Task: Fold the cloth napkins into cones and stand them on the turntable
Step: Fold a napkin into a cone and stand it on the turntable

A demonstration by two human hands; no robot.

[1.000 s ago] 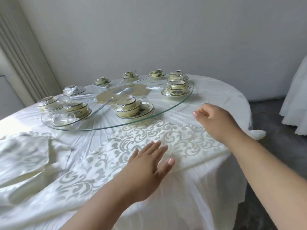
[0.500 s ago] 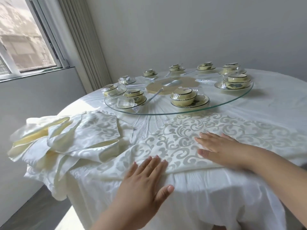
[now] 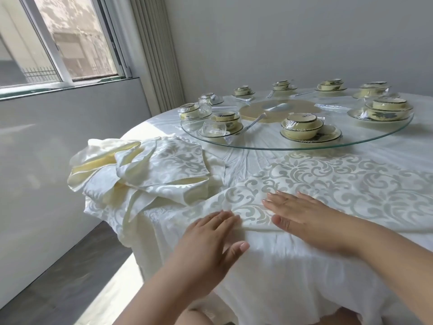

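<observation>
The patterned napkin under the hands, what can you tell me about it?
The patterned napkin is a white cloth with a pale grey-green scroll design, slightly shiny, like damask. It lies spread flat on the white tablecloth, just in front of the glass turntable, not yet folded. Its near edge runs along the table's rim. The left hand rests at that edge and the right hand lies flat on it, fingers straight. A heap of similar napkins sits beside it.
</observation>
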